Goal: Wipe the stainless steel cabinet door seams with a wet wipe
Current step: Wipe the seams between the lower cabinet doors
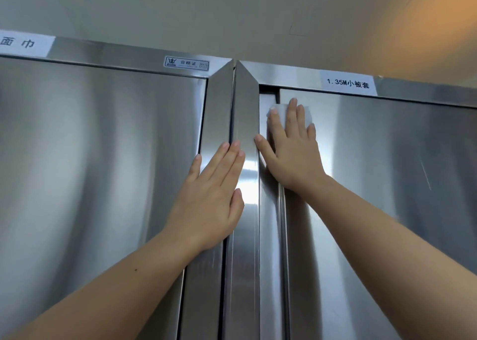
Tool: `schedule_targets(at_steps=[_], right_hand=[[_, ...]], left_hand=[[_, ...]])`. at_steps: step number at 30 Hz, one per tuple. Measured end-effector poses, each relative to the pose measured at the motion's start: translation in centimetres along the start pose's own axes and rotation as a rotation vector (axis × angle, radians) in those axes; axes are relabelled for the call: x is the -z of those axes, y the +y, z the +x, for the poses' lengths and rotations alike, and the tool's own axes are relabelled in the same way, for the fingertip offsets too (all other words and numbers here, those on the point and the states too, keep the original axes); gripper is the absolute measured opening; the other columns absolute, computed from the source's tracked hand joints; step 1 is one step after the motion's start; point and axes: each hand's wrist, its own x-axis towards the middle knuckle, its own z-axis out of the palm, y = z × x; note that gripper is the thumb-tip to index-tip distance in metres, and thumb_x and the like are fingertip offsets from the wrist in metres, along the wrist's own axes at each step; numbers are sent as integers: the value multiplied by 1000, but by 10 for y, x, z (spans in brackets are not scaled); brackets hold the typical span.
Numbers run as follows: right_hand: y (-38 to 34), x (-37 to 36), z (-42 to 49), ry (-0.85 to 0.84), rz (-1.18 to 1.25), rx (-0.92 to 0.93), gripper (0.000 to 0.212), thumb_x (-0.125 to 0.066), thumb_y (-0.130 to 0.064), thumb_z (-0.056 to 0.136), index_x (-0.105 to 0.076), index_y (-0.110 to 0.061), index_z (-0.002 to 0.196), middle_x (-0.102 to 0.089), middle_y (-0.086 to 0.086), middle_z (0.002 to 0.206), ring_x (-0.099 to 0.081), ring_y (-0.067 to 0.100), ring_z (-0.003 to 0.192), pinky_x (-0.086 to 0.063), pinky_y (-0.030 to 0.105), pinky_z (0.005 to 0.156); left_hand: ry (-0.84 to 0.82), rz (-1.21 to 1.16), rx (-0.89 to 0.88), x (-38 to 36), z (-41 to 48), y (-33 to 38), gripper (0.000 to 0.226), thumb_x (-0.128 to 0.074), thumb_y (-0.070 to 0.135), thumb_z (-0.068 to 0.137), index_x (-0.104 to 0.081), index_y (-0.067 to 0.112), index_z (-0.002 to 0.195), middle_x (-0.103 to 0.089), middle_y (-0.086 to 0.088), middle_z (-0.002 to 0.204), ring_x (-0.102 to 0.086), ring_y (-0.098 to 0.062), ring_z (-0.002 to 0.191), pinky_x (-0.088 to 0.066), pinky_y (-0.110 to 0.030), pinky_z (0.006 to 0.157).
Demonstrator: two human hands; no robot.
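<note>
Two stainless steel cabinets stand side by side, their frames meeting at a vertical seam in the middle. My right hand lies flat with straight fingers on a white wet wipe, pressing it against the upper left corner of the right cabinet door, over the door's left edge seam. My left hand rests flat on the left cabinet's frame, fingers straight and pointing up towards the central seam. Most of the wipe is hidden under my fingers.
The left cabinet door fills the left side. White paper labels sit on the top frames, one at far left, one above the right door, plus a small sticker. A plain wall rises above.
</note>
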Motion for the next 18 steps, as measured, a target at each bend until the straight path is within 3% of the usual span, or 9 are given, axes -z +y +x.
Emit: schedule_targets(at_steps=[5,10,13,18], right_hand=[[2,-1,-1,-22,20,24,65,-20,-47,98,3,-15,150,18,7,155,18,20,142,8,41,113],[-2,2,4,21,181,35,64,-21,-43,99,6,-16,149,23,3,154,17,17,142,7,41,113],[-10,6,13,51,239,71,64,-23,-43,99,8,-17,149,25,2,154,16,16,142,6,43,113],[-25,3,28,-49,170,70,62,-19,-48,98,10,-25,148,16,2,156,10,18,144,9,48,112]], left_hand=[[8,-7,-4,2,0,2,64,-8,34,86,-12,15,147,-5,1,155,3,-12,141,-3,-37,113],[22,-10,-9,3,0,2,63,-10,33,86,-13,14,146,-6,1,154,3,-13,141,-2,-38,113],[33,-5,-13,4,0,3,62,-17,29,86,-25,9,144,-17,-3,153,-8,-18,140,-7,-42,111],[30,-17,-7,2,0,1,62,-15,32,86,-17,14,145,-10,1,154,-2,-13,141,-3,-38,112]])
